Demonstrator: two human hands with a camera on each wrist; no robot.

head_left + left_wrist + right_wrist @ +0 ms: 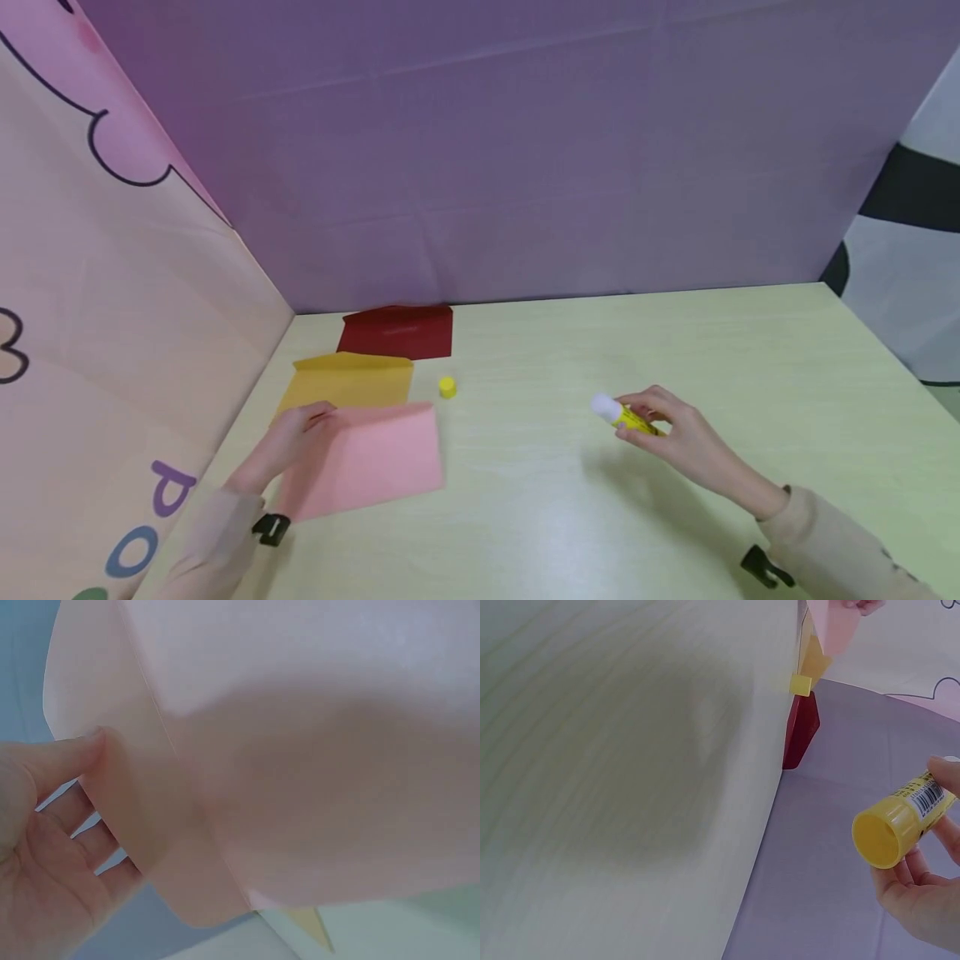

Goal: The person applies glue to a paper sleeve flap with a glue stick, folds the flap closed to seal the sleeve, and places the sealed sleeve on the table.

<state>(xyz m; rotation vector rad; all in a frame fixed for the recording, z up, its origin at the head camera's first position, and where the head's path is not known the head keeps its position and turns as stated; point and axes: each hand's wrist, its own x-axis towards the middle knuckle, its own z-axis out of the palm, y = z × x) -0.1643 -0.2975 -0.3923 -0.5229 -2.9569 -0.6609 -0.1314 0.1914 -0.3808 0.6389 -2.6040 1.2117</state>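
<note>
A pink envelope is in my left hand, in front of a yellow envelope. In the left wrist view, thumb and fingers pinch the flap of that pink envelope along its edge. Off to the right, above the table, my right hand holds a yellow glue stick with its white end toward the left. The right wrist view shows the other end of the glue stick, round and yellow, and a barcode on its side. A small yellow cap stands on the table between the hands.
A dark red envelope lies at the back left, behind the yellow one. The pale wooden table ends at a purple cloth wall behind and a printed wall on the left.
</note>
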